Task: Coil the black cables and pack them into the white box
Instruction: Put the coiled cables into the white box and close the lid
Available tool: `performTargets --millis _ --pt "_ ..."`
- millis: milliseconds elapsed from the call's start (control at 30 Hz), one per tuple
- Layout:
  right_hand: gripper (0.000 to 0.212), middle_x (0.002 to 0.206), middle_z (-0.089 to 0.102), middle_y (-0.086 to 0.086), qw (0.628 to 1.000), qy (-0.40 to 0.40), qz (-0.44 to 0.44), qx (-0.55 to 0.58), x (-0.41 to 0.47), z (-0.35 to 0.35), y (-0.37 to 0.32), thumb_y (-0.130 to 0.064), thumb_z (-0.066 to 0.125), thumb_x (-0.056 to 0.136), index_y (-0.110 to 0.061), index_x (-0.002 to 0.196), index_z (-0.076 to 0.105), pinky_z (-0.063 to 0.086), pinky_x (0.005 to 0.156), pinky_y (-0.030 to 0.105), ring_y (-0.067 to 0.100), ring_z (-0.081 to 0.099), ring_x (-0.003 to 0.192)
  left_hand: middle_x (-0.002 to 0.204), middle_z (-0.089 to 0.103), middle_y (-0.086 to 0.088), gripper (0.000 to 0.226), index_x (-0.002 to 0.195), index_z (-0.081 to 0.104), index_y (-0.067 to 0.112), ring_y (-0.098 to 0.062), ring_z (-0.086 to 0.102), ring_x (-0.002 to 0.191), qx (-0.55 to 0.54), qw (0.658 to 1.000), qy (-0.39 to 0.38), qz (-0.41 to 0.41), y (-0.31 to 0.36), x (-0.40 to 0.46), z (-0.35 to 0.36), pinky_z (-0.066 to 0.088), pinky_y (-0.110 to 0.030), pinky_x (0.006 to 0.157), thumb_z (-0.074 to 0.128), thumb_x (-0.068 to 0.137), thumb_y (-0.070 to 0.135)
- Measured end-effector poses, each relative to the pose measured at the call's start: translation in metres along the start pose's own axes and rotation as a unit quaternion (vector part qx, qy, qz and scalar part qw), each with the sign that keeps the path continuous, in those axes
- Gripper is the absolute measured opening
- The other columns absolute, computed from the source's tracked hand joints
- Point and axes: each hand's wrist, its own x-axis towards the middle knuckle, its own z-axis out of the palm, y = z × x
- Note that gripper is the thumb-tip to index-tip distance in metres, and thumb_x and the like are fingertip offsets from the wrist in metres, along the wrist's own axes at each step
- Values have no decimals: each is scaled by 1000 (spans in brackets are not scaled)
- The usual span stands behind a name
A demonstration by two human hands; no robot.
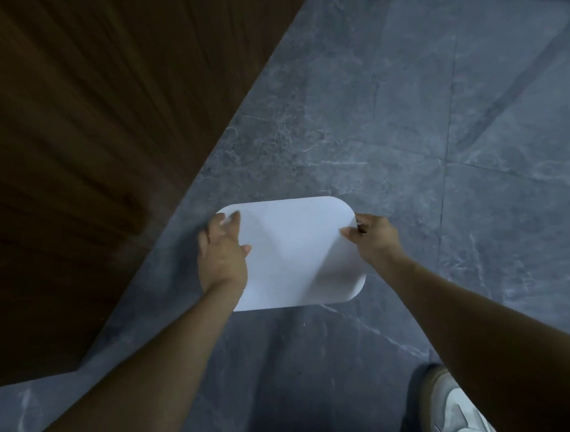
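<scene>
White box (296, 252) gripped by left hand (222, 254), right hand (374, 236).

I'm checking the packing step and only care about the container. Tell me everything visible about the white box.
The white box shows as a plain, smooth white rectangle with rounded corners, matte and unmarked, probably plastic. Only its top face is visible, so it looks closed or lidded; nothing inside can be seen. It is held roughly level above the grey marble-look floor, beside a brown wooden panel. The left hand grips its left edge, and the right hand pinches its right edge. No cables show.
</scene>
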Motion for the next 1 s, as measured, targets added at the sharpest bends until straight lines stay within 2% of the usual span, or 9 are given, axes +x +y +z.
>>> performTargets --millis 67,200,333,600,667,733,867,933,1000 --pt "22 95 70 16 1000 -7 -3 6 0 -1 0 -18 65 87 -7 105 69 49 78 36 28 62 87 158 8 -3 56 150 16 31 -28 9 144 6 995 -56 85 18 -9 8 18 -34 115 41 100 28" --pt "17 81 62 20 999 -42 2 33 0 -5 4 -8 58 90 -2 103 67 45 61 34 22 53 68 156 -24 -7 88 149 -11 36 -39 -21 142 49 982 -145 109 42 -23 18 -2 -61 111 41 85 68" --pt "9 78 62 16 996 -38 35 74 3 -5 9 -8 60 88 -8 92 68 54 73 53 26 54 69 155 -29 -7 107 146 -20 36 -41 -22 141 76 982 -143 99 42 -23 21 1 -67 108 44 72 80" --pt "14 76 66 12 994 9 64 85 14 -1 4 -11 69 83 -5 95 73 56 76 50 27 62 68 157 -21 -9 109 148 -13 34 -43 -14 143 96 978 -160 88 51 -10 13 9 -67 108 49 70 79" --pt "18 87 69 17 996 12 53 68 16 0 0 -10 69 82 -3 98 70 55 78 52 35 66 80 157 -20 -10 109 149 -12 34 -43 -13 143 103 977 -163 87 52 -8 11 11 -67 108 49 70 79" --pt "37 112 65 19 1000 11 24 7 17 0 -5 -8 68 82 -6 119 61 50 90 50 37 61 103 157 -20 -10 108 149 -12 34 -43 -13 143 96 977 -168 87 52 -9 10 10 -67 108 49 71 78" --pt "59 151 29 4 967 10 -153 -205 7 -3 -16 -6 60 88 -15 143 38 31 108 32 25 33 136 157 -20 -9 107 149 -12 34 -43 -13 143 96 977 -165 92 50 -10 11 9 -68 108 49 72 77" --pt "59 157 17 -1 929 -63 -206 -303 2 -5 -14 -13 57 91 -12 145 32 26 112 32 21 19 143 157 -21 -9 107 148 -12 34 -43 -13 143 95 977 -164 93 49 -10 12 9 -68 108 49 72 77" --pt "80 160 1 -2 897 -143 -207 -363 -2 -8 -8 -27 63 88 -10 150 16 19 117 33 19 7 146 157 -22 -10 107 149 -13 34 -43 -15 143 92 977 -166 94 49 -11 13 8 -68 108 48 72 77"
